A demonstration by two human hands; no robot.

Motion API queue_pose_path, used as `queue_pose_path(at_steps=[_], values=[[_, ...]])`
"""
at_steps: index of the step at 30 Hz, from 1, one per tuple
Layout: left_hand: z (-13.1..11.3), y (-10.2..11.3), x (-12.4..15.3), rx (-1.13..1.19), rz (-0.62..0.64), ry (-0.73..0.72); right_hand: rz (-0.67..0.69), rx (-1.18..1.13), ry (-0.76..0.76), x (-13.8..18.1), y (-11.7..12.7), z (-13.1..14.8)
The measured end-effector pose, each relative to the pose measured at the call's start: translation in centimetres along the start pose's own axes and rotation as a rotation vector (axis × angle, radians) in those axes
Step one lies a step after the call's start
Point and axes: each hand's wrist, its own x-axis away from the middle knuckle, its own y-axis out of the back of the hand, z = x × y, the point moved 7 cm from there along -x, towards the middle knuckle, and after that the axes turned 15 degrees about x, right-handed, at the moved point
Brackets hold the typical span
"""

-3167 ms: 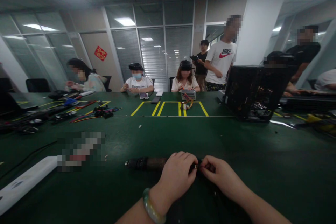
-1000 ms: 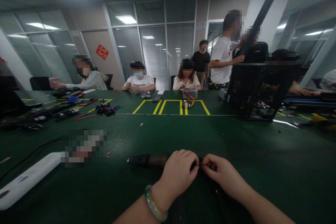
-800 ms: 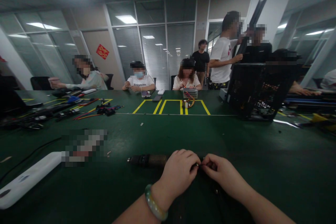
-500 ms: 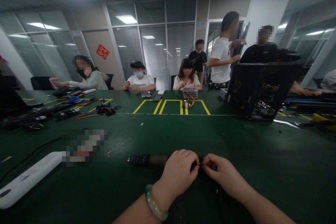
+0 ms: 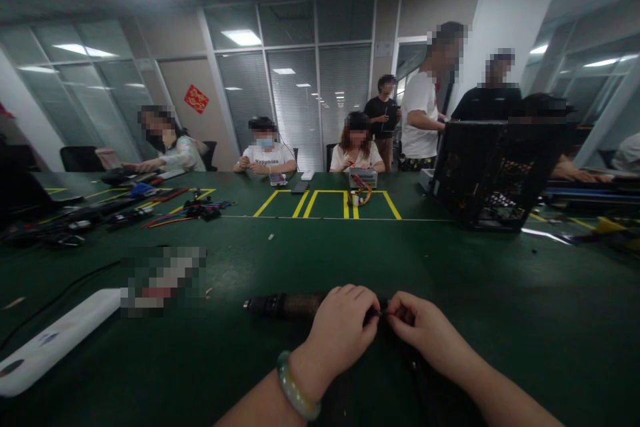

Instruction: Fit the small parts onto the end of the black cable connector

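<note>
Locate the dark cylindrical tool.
In the head view, the dark cylindrical tool lies on the green table, just left of the left hand, which partly hides it.

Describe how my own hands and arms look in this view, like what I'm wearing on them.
Your left hand is ungloved, with a smooth, rounded bangle at the wrist, green shading to pale yellow. Your right hand is ungloved too, with nothing visible at its wrist. Both forearms are bare as far as they show, with no sleeves in view.
</note>
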Motion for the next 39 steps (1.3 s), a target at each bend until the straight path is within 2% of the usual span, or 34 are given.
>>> queue_pose_path(at_steps=[23, 39], values=[[-0.1, -0.2, -0.1, -0.011, 0.020, -0.040, 0.013, 0.009, -0.008, 0.1, 0.1, 0.7], [-0.1, 0.0, -0.1, -0.024, 0.016, -0.034, 0.020, 0.058, -0.032, -0.2, -0.4, -0.4]])
